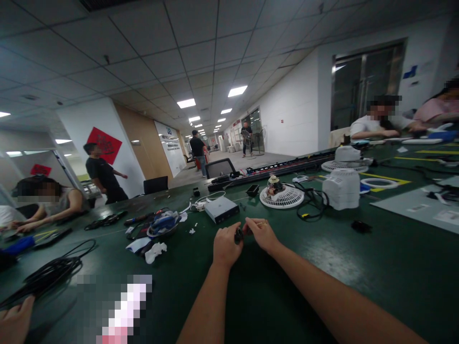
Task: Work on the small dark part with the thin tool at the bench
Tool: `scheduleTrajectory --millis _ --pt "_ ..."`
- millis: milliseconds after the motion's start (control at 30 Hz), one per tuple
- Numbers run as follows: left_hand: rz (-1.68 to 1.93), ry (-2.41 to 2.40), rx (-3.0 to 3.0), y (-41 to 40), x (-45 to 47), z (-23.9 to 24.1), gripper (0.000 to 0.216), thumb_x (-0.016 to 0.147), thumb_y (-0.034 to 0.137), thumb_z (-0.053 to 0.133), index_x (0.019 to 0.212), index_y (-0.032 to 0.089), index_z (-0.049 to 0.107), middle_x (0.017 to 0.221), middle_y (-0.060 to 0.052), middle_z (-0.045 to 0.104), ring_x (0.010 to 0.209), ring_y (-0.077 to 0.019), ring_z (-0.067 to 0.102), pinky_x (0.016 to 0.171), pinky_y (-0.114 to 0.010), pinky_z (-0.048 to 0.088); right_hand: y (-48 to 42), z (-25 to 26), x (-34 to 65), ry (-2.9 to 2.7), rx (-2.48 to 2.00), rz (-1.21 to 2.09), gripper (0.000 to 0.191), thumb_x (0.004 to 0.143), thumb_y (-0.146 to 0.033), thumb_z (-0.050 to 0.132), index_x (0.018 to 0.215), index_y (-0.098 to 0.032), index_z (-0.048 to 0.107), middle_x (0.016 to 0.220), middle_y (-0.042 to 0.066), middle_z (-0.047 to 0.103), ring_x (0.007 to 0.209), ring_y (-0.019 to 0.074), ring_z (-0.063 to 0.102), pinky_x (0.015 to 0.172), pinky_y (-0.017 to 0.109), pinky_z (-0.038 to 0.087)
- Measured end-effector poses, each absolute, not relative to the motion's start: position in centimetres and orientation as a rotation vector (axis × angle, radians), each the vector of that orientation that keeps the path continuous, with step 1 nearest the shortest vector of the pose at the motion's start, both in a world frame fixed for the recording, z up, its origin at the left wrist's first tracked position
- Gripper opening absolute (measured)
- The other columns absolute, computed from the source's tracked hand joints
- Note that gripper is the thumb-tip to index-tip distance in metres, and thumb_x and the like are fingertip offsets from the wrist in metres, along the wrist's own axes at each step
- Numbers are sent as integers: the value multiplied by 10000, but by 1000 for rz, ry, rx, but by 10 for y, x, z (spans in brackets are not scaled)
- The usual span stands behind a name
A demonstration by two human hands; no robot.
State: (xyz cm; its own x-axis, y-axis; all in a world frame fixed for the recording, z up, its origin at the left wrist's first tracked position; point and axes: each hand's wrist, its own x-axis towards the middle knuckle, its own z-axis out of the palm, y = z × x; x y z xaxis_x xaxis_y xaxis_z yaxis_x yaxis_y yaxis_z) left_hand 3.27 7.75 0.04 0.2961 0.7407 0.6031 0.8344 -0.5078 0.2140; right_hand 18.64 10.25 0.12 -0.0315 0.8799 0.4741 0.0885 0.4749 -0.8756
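Where the left hand (225, 246) and right hand (261, 234) meet over the near worktop (322, 267), both grips pinch a small black part (239, 235); probably light, rigid, slippery: hold its ends.

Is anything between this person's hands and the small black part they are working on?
Nothing visible does. The left hand and right hand both grip the small black part above the green table; the grey box lies beyond them, apart.
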Motion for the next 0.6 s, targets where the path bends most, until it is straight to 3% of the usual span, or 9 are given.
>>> scheduleTrajectory --millis 167,600 --pt "-1012 -1466 -2416 78 32 -1 469 757 178 631 1218 217 562 1068 -58 689 943 -224 626 856 -375 444 101 2 186 -1521 -951 764 472 862 -419 454 486 -184 617 488 29 625 501 170 610 580 276 480" --pt "-1001 -1472 -2418 78 31 0 459 759 161 614 1213 212 565 1086 -48 686 948 -219 618 846 -365 434 106 -2 184 -1465 -909 853 439 844 -448 466 551 -170 635 552 38 653 530 165 612 556 261 474"
